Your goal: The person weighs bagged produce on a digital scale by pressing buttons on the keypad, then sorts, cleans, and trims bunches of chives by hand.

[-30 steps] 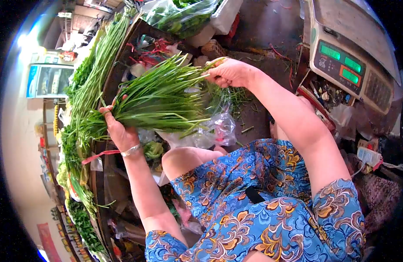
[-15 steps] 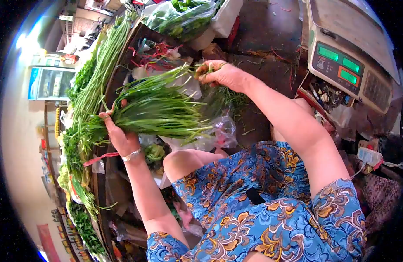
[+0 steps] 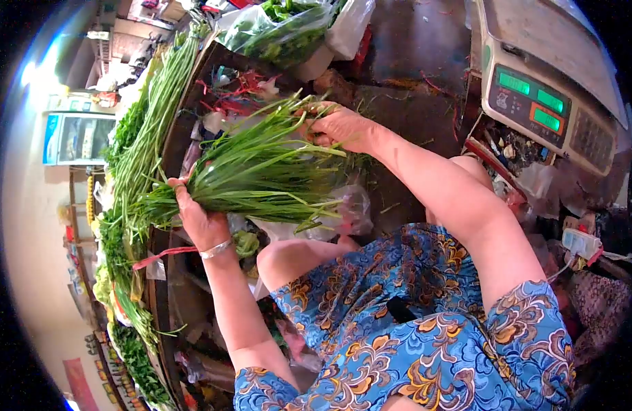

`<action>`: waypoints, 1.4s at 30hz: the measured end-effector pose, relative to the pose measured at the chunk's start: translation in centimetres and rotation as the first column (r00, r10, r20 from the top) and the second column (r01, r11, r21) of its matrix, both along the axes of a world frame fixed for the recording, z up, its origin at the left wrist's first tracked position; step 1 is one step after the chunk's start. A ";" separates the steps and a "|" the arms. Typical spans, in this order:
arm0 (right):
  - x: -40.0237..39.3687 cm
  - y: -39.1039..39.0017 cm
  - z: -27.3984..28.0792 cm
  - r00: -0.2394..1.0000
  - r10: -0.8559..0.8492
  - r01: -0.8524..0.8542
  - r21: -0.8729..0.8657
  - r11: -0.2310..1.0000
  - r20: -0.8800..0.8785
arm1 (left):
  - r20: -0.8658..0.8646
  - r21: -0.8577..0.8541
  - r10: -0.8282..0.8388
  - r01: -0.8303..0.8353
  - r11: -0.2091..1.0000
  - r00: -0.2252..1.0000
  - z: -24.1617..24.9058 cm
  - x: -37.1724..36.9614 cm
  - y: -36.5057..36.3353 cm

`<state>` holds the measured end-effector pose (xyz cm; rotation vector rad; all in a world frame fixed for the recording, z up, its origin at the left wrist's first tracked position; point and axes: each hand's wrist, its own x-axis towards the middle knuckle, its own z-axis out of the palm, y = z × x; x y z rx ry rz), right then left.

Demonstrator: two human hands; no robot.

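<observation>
A loose bunch of long green chives (image 3: 261,168) lies across the middle of the view, its stalk ends fanned out to the right. My left hand (image 3: 201,218) is wrapped around it near the left end, thumb on top. At the upper right tips, my right hand (image 3: 340,129) has its fingers bent and pressed together on a few stalks; the exact pinch is partly hidden. Below the bunch, above my knee, is a crumpled clear plastic bag (image 3: 353,209). Loose trimmings are scattered on the dark surface under my right hand.
A shelf of long green stems (image 3: 148,130) and leafy vegetables runs along my left. A digital scale (image 3: 528,103) with lit green displays stands at the upper right. A plastic bag of greens (image 3: 278,34) sits at the top. Red ties (image 3: 244,92) lie behind the chives.
My right hand has come down slightly and in against the stalk ends. The bunch has tilted and spread wider, and my left hand has shifted a little right.
</observation>
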<state>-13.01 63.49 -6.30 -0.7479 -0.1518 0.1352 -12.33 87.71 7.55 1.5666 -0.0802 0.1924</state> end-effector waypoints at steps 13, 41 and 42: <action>0.4 -2.6 -0.1 0.997 -0.047 0.035 -0.195 0.980 -0.060 | -0.060 -0.223 -0.015 0.001 0.975 0.998 -0.7 2.0 3.6; 3.1 2.1 -5.3 0.967 0.144 0.023 -0.632 0.774 0.211 | 0.047 -0.293 -0.199 0.203 0.934 0.979 -0.8 -1.6 -2.0; 2.4 1.7 -5.1 0.942 0.166 0.069 -0.654 0.754 0.291 | 0.049 -0.300 -0.226 0.230 0.926 0.973 -0.7 -1.8 -2.1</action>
